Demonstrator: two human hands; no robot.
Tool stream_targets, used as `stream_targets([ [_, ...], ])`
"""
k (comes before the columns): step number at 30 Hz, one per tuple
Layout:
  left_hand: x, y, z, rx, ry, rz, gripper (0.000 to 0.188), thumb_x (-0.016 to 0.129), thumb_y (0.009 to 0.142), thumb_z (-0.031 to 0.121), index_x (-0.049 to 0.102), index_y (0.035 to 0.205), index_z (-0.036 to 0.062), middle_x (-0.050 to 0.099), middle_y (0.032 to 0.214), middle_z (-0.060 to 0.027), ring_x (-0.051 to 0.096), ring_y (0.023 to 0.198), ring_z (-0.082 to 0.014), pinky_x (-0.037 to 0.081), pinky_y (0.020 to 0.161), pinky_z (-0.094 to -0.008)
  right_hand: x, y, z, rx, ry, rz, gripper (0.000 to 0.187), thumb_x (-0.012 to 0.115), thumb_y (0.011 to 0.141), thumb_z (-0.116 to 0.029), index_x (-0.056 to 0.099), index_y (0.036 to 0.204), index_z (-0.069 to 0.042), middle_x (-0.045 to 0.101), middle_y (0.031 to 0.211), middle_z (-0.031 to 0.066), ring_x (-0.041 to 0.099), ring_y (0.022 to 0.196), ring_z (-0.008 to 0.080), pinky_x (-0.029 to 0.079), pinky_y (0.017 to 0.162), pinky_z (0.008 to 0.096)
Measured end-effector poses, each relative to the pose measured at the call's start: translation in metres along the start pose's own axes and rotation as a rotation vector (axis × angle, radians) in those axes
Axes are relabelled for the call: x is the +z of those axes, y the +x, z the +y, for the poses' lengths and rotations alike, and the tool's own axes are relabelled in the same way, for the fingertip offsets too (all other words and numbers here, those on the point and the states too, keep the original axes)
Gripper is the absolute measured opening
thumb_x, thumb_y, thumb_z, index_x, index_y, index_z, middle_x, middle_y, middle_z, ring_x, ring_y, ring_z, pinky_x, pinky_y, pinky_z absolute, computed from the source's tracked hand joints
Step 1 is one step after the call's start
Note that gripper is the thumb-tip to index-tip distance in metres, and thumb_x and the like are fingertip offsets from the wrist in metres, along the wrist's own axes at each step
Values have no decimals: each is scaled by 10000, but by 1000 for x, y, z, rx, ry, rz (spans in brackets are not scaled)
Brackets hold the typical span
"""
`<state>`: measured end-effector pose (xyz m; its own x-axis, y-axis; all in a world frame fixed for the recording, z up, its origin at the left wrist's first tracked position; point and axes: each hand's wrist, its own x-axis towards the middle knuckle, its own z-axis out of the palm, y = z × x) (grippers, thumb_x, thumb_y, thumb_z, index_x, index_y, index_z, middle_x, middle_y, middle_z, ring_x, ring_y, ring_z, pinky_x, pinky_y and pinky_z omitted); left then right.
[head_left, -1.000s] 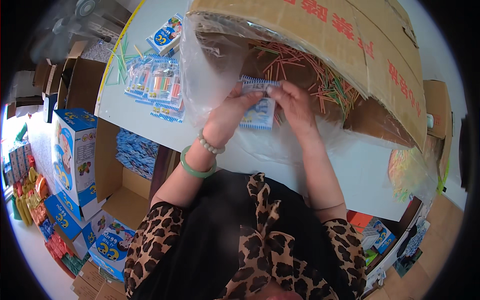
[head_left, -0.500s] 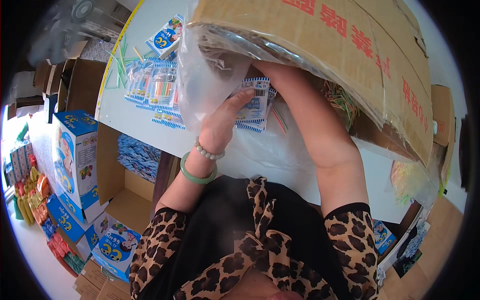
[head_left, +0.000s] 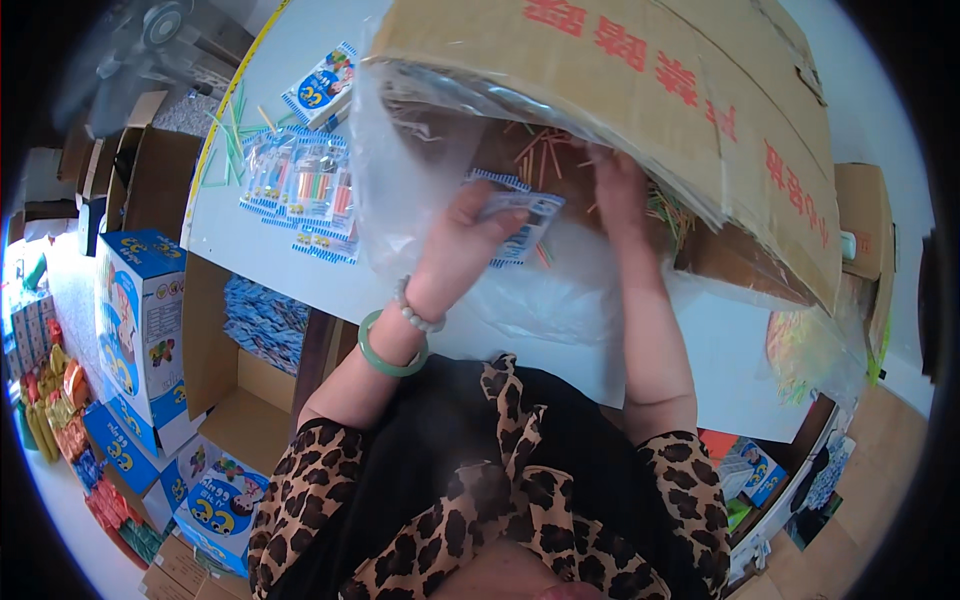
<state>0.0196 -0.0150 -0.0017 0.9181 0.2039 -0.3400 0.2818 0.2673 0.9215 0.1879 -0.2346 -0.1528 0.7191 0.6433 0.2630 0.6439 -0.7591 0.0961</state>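
Observation:
My left hand [head_left: 462, 232] pinches a small blue-and-white plastic packet [head_left: 517, 243] between thumb and fingers, in front of the mouth of a big cardboard box [head_left: 640, 85] lying on its side. Inside that mouth is my right hand [head_left: 622, 200], its fingers blurred and partly in shadow, so what they hold cannot be made out. Thin coloured sticks [head_left: 543, 152] lie in the box beside these fingers, with more green and orange ones right of the wrist. Clear plastic lining [head_left: 385, 170] spills from the box around my left hand.
Filled packets [head_left: 318, 190] lie in a pile on the white table [head_left: 225, 222], left of the lining. Loose green sticks [head_left: 235, 135] are scattered behind them. Below the table's left edge stands an open carton [head_left: 215, 340] with blue packets, beside blue-and-white boxes [head_left: 130, 340].
My right arm has drawn back from deep inside the box, and its hand now shows at the opening. The packet in my left hand has tilted. The box appears shifted slightly left.

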Motion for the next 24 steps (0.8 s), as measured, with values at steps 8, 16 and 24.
stream_targets([
  [8, 59, 54, -3, 804, 512, -222, 177, 610, 800, 89, 602, 955, 5, 577, 1059, -213, 533, 993, -382, 450, 841, -399, -68, 15, -53, 53, 703, 181, 275, 540, 866, -239, 580, 1106, -112, 602, 1116, 86, 573, 1024, 258, 445, 885, 397],
  [16, 24, 38, 8, 582, 309, -77, 263, 587, 861, 80, 575, 1114, 10, 630, 986, -98, 571, 952, -255, 409, 932, -375, -74, 13, -54, 21, -29, 146, 271, 574, 812, -202, 611, 1054, -87, 626, 1014, 111, 605, 937, 277, 472, 829, 411],
  [24, 29, 25, 12, 329, -38, 88, 131, 532, 895, 27, 638, 950, -30, 650, 873, -6, 551, 803, -53, 477, 729, -231, -78, 20, -53, 33, 127, 170, 210, 518, 836, -196, 639, 942, -61, 641, 885, 132, 616, 843, 309, 483, 770, 429],
])
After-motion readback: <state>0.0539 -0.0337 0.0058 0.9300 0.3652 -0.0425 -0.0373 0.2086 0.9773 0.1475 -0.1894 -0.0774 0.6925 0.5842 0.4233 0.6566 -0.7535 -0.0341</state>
